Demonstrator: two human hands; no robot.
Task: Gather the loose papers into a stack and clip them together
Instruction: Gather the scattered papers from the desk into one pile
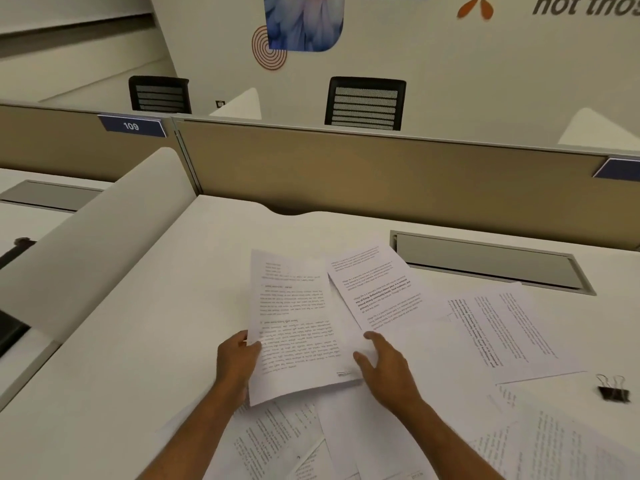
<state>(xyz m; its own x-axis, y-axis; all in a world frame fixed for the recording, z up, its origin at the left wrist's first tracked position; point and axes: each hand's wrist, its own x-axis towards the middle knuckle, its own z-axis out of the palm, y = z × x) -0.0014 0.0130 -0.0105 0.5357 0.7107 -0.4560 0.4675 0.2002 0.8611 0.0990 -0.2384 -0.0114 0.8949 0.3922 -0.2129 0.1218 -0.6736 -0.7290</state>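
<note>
White office bench [145,323], beige partition at its far edge, two black mesh chairs beyond.

Item: loose white printed paper sheets, scattered over the centre and right of the bench, several overlapping at odd angles.
- Sheet one [298,327]: dense text, raised off the bench, near edge toward the person. Left hand [239,358] closed on its left edge, thumb on top and fingers beneath.
- Sheet two [377,289]: text with bold lines, tilted, tucked partly under sheet one. Right hand [384,368] pinches its near corner, fingers loosely curled.
- Sheet three [498,334]: flat on the bench to the right, turned sideways.
- Further sheets [277,441]: heaped under the forearms at the near edge, more at lower right.

Item: black metal binder clip [613,390], silver handles, on the bench at far right, well apart from both hands, untouched.

Step in hand, as judged: bringing the two held sheets together. Best done by sliding sheet two squarely under sheet one, matching one long edge, then collecting the rest one by one and tapping the pile on the bench to square it before clipping. Thin sheets likely to fan or slip if gripped by one corner only.
</note>
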